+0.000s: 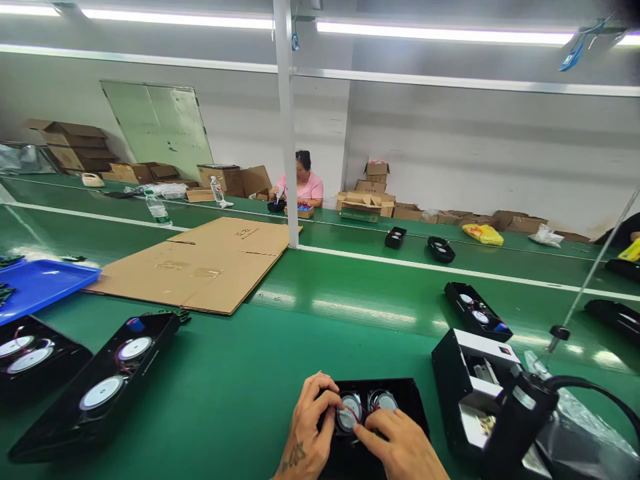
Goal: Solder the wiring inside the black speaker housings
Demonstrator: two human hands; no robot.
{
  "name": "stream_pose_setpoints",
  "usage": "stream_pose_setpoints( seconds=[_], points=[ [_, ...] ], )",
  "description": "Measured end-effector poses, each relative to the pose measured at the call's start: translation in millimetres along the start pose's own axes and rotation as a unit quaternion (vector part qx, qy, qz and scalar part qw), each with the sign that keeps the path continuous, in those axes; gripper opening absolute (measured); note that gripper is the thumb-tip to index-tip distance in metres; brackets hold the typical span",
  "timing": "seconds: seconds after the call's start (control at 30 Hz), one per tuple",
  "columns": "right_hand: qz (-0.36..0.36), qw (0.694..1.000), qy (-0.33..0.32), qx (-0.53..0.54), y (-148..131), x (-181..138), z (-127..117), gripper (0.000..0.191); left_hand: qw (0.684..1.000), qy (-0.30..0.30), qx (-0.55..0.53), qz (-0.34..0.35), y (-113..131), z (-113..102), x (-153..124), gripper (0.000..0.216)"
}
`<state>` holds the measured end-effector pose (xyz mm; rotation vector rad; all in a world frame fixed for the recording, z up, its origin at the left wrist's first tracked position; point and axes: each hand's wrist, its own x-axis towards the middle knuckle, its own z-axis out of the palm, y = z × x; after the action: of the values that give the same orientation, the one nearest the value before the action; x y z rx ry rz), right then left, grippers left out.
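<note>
A black speaker housing (406,399) with two round silver drivers and red wires lies on the green bench at the bottom centre. My left hand (307,423) curls over its left edge, with the fingertips pinched beside the left driver. My right hand (400,443) rests on its front, forefinger and thumb pressed down by the red wire between the drivers. What the fingers grip is too small to make out.
Two more open speaker housings (100,387) lie at the left, beside a blue tray (40,283) and flat cardboard (210,263). A black fixture box (475,387) and a cabled tool (525,413) stand at the right. A person sits at the far bench among boxes.
</note>
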<state>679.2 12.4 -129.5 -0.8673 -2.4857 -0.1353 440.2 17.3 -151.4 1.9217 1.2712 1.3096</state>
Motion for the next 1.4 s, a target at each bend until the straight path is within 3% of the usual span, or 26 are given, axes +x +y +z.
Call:
stream_pose_setpoints(
  seconds=[0.2,0.37,0.53,0.67,0.9,1.1,1.2,1.27,1.4],
  points=[
    [0.031,0.999,-0.005,-0.036,-5.4,9.3,4.6,0.032,0.992,-0.115,0.054,-0.027,12.2,-30.6,0.6,0.02],
    [0.048,0.995,-0.039,-0.078,-4.0,11.2,2.9,0.033,0.972,-0.195,0.129,0.007,7.8,-31.8,-2.0,0.047],
    [0.052,0.989,-0.129,-0.055,-6.0,22.9,-0.7,0.045,0.959,-0.202,0.194,0.052,0.7,-8.1,-0.3,0.052],
    [0.112,0.97,-0.212,0.034,-8.3,32.4,-20.2,0.048,0.958,-0.193,0.205,0.058,2.8,-0.9,4.6,0.051],
    [0.161,0.953,-0.233,0.107,-13.1,30.9,-31.2,0.043,0.958,-0.211,0.186,0.061,9.5,-5.9,11.5,0.051],
    [0.187,0.942,-0.23,0.16,-0.7,49.2,-34.7,0.043,0.944,-0.303,0.131,-0.023,16.5,-16.2,53.2,0.023],
    [0.196,0.934,-0.23,0.193,21.7,71.9,-36.5,0.046,0.938,-0.321,0.113,-0.056,11.1,-20.9,86.3,0.026],
    [0.198,0.924,-0.246,0.214,38.4,87.1,-35.4,0.037,0.934,-0.336,0.1,-0.076,5.9,-22.9,105.4,0.032],
    [0.212,0.908,-0.271,0.24,57.9,105.4,-29.2,0.031,0.923,-0.366,0.069,-0.1,-0.7,-24.9,126.3,0.04]
  ],
)
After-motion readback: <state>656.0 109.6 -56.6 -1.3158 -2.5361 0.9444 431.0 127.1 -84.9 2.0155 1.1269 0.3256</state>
